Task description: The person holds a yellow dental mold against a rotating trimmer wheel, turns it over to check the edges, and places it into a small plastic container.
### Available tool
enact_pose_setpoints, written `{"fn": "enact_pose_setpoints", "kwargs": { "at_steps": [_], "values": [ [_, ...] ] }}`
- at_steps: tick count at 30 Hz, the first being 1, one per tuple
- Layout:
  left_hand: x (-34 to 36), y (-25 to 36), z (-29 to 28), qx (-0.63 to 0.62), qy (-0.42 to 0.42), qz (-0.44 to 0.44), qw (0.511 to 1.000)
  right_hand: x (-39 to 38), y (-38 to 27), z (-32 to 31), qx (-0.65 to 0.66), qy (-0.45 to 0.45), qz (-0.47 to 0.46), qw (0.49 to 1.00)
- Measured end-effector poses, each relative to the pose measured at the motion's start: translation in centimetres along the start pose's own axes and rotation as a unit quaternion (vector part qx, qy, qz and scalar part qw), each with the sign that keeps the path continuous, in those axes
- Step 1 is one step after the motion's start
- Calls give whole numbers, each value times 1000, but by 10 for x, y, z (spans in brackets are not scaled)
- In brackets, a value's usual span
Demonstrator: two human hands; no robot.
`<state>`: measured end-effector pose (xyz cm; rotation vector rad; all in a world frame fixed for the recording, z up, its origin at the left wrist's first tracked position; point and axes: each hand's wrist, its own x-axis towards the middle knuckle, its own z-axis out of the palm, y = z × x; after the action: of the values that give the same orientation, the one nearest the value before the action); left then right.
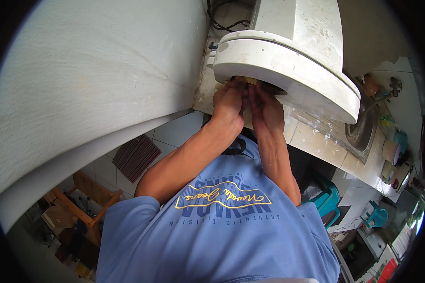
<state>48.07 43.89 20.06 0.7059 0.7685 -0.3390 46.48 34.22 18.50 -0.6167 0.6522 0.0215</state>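
Head view: right of the fingers [253, 96], a pale, white-specked tabletop [311, 138] reaches a steel sink [367, 129]; left of them stands a pale wall [104, 70]. Under a white machine [288, 66], left hand [228, 100] and right hand [270, 112] curl inward. A yellowish piece [247, 80] shows at their tips, its visible strip running left-right, ends hidden; whether they grasp it, I cannot tell.

Two hands [228, 102], one machine [288, 59]
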Motion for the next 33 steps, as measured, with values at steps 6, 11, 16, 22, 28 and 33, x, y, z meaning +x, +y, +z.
{"fn": "enact_pose_setpoints", "kwargs": {
  "at_steps": [6, 11, 16, 22, 28, 33],
  "values": [
    [2, 2, 2, 1, 1, -4, 1000, 0, 2, 1, 8, 9, -17, 1000],
    [3, 4, 2, -3, -2, -20, 1000, -2, 2, 2, 12, 14, -21, 1000],
    [6, 7, 1, 0, -17, -35, 999, -3, 3, 3, 12, 12, -30, 999],
    [9, 8, -2, 11, -32, -46, 998, -2, 4, 3, 14, 14, -34, 999],
    [11, 7, -3, 5, -38, -45, 998, -1, 5, 1, 15, 14, -37, 999],
    [9, 10, -1, 16, -44, -46, 998, -2, 6, 0, 19, 9, -47, 999]
  ]
}}
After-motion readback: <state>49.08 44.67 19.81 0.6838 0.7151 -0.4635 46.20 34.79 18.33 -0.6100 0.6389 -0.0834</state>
